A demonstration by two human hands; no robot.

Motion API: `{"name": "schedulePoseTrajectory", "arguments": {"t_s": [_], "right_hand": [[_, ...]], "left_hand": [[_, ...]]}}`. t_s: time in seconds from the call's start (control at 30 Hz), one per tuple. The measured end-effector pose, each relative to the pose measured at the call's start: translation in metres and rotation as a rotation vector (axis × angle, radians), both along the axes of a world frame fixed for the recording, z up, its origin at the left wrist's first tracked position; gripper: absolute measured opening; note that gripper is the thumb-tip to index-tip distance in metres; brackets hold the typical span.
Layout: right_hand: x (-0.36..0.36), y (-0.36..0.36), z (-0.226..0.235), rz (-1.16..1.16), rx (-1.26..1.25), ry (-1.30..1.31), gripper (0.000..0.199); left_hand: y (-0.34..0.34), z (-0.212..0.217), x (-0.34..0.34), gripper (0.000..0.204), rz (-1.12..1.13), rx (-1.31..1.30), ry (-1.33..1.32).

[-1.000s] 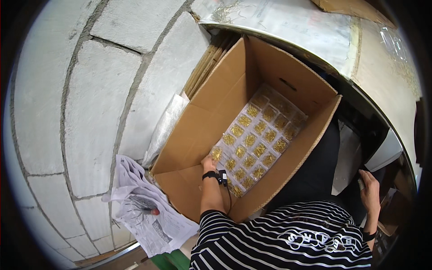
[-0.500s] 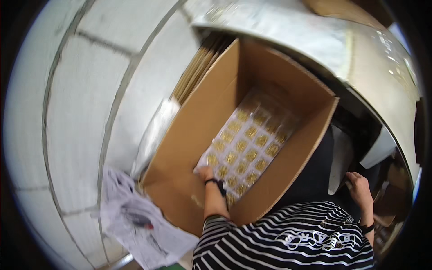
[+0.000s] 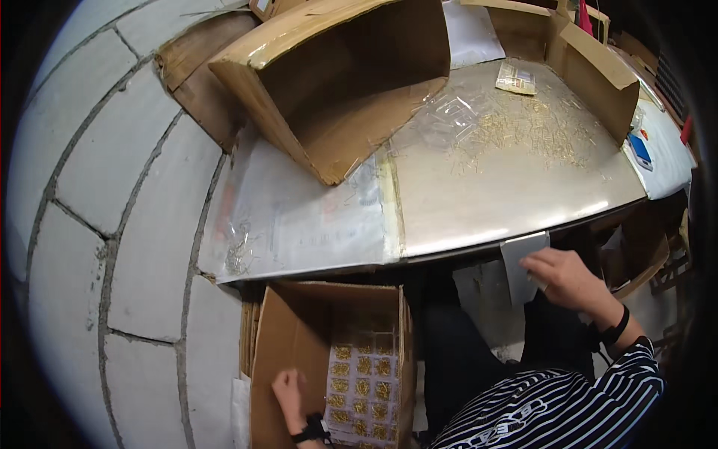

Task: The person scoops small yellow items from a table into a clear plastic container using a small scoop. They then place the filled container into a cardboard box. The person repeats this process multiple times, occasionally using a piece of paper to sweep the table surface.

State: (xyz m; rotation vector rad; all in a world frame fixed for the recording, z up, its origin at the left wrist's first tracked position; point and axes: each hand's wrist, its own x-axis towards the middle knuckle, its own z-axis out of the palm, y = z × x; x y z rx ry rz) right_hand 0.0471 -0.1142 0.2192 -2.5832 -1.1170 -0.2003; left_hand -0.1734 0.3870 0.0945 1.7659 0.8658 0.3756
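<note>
I count one deep box (image 3: 280, 322) below my view, and I place everything by it. Standing inside it, toward its right wall, are the plastic packs (image 3: 362, 389) of gold pins: three columns, about five rows, so roughly fifteen that I can make out; the lower picture edge cuts off the rest.

I have two hands in sight. The left hand (image 3: 289, 385) is inside the deep box, beside the packs and near the left wall, its forearm rising from below and leaning away from the packs. Its fingers look loosely curled, but blur means I cannot tell whether they pinch anything. The right hand (image 3: 562, 277) is outside, well to the right of the deep box, knuckles up, fingers bent, wrist angled toward the box, close to one grey panel (image 3: 520, 258). I cannot tell whether anything is in its grip. Each wrist wears one black band.

Beyond the deep box I see one worktop (image 3: 479, 217). On it, directly beyond the deep box, lies one tipped box (image 3: 269, 112), its opening facing me. Farther right of the deep box are loose pins (image 3: 538, 131), too many to count, some clear plastic (image 3: 449, 123), one small packet (image 3: 516, 77) and one blue object (image 3: 640, 151).
</note>
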Motion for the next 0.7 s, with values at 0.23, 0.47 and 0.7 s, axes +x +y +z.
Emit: {"name": "schedulePoseTrajectory", "arguments": {"t_s": [0.23,0.47,0.7], "right_hand": [[0.088,-0.046,0.006,-0.256,-0.001,-0.132,0.031],[0.109,-0.137,0.012,-0.431,0.074,-0.041,0.031],[0.215,-0.177,-0.034,-0.644,0.084,0.038,0.039]], "left_hand": [[-0.073,0.060,0.314,0.046,-0.501,0.580,-0.081],[-0.109,0.043,0.454,0.048,-0.206,0.499,0.268],[-0.164,0.004,0.483,0.026,-0.159,0.798,0.238]]}}
